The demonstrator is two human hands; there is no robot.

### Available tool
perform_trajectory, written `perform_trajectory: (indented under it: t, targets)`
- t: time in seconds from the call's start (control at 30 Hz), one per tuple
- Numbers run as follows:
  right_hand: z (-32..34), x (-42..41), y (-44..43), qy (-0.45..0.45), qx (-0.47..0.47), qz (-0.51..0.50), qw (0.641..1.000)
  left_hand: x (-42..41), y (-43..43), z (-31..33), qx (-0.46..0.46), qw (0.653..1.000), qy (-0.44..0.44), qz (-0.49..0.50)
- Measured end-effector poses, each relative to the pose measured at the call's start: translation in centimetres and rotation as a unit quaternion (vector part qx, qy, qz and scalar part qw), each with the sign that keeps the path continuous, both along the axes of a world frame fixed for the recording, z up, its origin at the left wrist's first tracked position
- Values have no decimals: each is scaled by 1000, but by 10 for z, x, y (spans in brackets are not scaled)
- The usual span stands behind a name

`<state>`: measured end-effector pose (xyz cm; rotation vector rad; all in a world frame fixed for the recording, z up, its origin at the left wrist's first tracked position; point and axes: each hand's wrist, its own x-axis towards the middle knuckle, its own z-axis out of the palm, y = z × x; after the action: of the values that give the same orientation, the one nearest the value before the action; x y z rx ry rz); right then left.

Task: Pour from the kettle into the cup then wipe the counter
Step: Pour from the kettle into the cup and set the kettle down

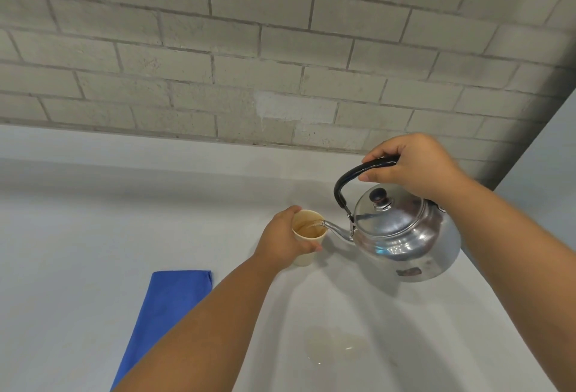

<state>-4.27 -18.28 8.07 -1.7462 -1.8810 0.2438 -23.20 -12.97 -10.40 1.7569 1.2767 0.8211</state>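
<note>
Kettle (405, 235): I found the steel kettle lifted clear of the counter (78, 235), tilted toward the left, lid with dark knob in place.
Kettle handle (352, 173): black arch over the lid; its upper right part was covered by the gripping hand.
Right hand (411, 167): I noted the fingers curled tight around the top of the handle, thumb pressed along its underside; the grasp carried the whole kettle.
Spout (336, 229): its tip sat at the cup's right rim, with a thin clear stream passing from it into the cup.
Cup (308, 232): pale paper cup standing on the counter, just left of the kettle; brownish liquid was visible inside.
Left hand (283, 239): I recorded it wrapped around the cup's left side, fingers partly closed along the far wall and thumb across the near wall, tip showing at the right. The hold was a loose grasp, not a fist.
Cloth (165, 313): blue, folded into a long strip, lying flat on the counter left of the left forearm, apart from the cup.
Counter surface: a faint wet patch (336, 351) showed near the front, below the kettle.
Wall (249, 48): grey brick, behind the counter.
</note>
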Motion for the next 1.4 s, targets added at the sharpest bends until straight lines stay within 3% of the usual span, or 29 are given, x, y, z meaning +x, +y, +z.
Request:
perform_trajectory:
  t: [1.4]
  targets:
    - [-2, 1, 3, -8, 4, 8, 1000, 1, 3, -3, 0, 1000, 4, -1]
